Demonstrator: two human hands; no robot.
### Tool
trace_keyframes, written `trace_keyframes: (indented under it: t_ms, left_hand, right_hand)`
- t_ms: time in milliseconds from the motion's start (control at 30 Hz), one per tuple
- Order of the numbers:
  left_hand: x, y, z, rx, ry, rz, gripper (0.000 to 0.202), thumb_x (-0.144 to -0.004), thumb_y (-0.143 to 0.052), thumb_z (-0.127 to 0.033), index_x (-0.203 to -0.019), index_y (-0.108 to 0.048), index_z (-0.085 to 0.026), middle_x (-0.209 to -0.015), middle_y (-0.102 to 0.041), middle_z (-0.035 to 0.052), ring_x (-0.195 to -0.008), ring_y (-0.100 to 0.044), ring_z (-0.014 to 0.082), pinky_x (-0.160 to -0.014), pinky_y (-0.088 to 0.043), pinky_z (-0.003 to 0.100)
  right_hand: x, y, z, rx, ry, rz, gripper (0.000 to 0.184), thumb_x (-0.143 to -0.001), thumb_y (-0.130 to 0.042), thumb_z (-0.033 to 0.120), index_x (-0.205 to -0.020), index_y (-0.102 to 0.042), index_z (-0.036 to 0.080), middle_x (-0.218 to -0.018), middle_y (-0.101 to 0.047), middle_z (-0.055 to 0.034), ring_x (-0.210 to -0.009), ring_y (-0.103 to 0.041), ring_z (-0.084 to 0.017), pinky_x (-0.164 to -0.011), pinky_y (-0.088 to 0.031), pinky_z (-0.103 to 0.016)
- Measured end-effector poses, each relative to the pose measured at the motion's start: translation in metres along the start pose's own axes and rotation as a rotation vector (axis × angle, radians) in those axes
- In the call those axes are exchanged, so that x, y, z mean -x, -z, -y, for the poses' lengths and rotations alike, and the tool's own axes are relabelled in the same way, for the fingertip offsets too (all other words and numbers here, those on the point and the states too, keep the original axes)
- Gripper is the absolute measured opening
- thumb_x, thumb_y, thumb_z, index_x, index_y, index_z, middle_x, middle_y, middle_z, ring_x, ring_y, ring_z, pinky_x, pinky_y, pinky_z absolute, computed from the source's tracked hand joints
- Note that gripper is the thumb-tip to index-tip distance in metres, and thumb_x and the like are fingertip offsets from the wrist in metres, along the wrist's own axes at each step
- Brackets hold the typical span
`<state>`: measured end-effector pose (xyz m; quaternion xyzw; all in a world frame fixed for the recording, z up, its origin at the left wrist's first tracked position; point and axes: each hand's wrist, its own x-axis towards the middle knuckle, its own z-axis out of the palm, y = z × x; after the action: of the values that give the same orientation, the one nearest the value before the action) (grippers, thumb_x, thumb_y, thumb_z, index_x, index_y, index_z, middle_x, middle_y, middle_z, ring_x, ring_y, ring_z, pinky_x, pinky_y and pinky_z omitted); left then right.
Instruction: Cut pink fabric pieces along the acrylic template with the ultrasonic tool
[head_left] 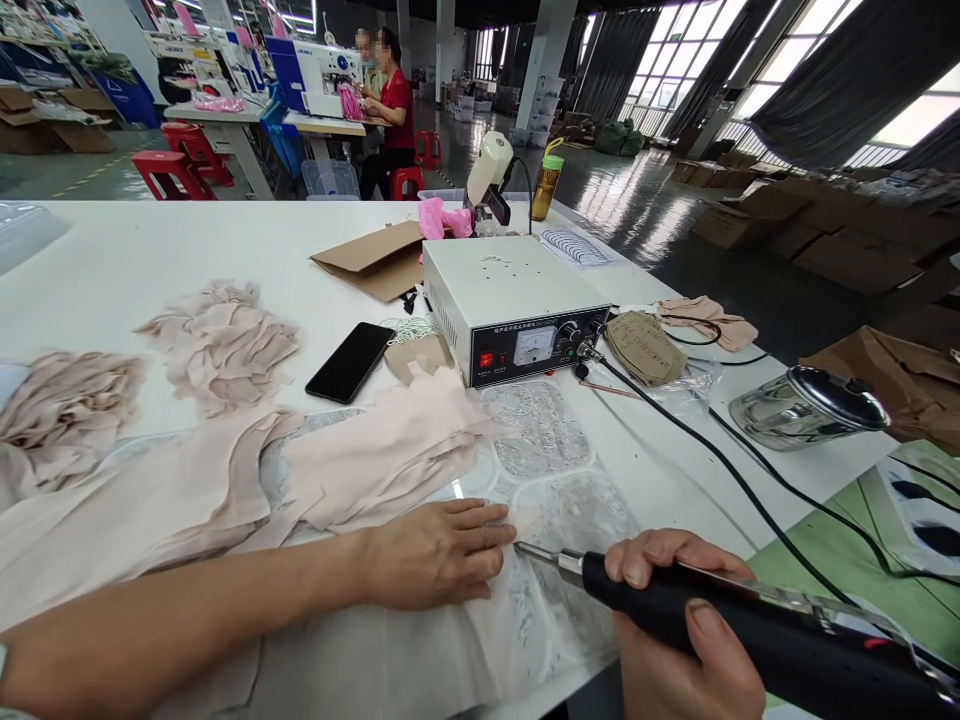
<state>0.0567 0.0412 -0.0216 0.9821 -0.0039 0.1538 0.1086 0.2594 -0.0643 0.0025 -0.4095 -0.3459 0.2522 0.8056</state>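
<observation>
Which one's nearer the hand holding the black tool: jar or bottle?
The clear silver-lidded jar; the tall green-lidded amber bottle stands farther from the right hand, beyond the white boxy machine.

Daylight pours through the tall windows (pixel 679 55) at one o'clock, almost bleached white against dark curtains (pixel 619 65), and leaves streaky glare on the floor (pixel 630 205) below. The desk (pixel 112 240) is evenly bright, its shadows faint. Wide-angle stretch tilts the glass jar (pixel 772 412) towards three o'clock; far details at twelve look soft.
</observation>
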Motion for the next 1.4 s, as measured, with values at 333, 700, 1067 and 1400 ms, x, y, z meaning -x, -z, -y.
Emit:
trace_keyframes:
  t_ms: [333,700,1067,1400]
  left_hand:
    - [0.001,-0.001,0.001,-0.017,0.0,0.025,0.018,-0.096,-0.057,-0.029,-0.095,-0.059,-0.011,-0.133,-0.057,0.0137,-0.13,-0.047,0.0267,-0.112,-0.039,0.038]
    - [0.001,-0.001,0.001,-0.005,0.007,0.01,0.02,-0.099,-0.051,-0.029,-0.104,-0.058,-0.011,-0.132,-0.058,0.0145,-0.132,-0.046,0.0271,-0.109,-0.043,0.04]
    - [-0.004,0.007,-0.003,-0.046,-0.01,-0.053,0.024,-0.1,-0.048,-0.024,-0.116,-0.057,-0.009,-0.127,-0.062,0.0148,-0.128,-0.051,0.0261,-0.105,-0.047,0.038]
    - [-0.009,0.015,-0.006,0.022,-0.127,-0.063,0.017,-0.099,-0.047,-0.013,-0.108,-0.06,-0.008,-0.108,-0.069,0.013,-0.113,-0.061,0.0232,-0.098,-0.051,0.034]
  right_hand:
    - [0.0,0.001,0.0,-0.033,-0.01,0.029,0.011,-0.076,-0.056,0.025,-0.087,-0.055,0.021,-0.074,-0.051,0.0006,-0.055,-0.051,-0.012,-0.049,-0.048,-0.03]
    - [0.007,0.003,0.004,-0.077,-0.031,0.013,0.009,-0.079,-0.056,0.025,-0.086,-0.056,0.021,-0.076,-0.051,0.0012,-0.056,-0.054,-0.011,-0.051,-0.05,-0.03]
    - [0.018,0.002,0.0,-0.179,-0.053,-0.076,0.013,-0.077,-0.056,0.029,-0.086,-0.056,0.02,-0.075,-0.051,0.0006,-0.055,-0.054,-0.011,-0.051,-0.048,-0.027]
    - [0.019,-0.001,-0.002,-0.216,-0.035,-0.045,0.013,-0.079,-0.059,0.03,-0.088,-0.057,0.021,-0.077,-0.053,0.0005,-0.056,-0.055,-0.01,-0.051,-0.049,-0.026]
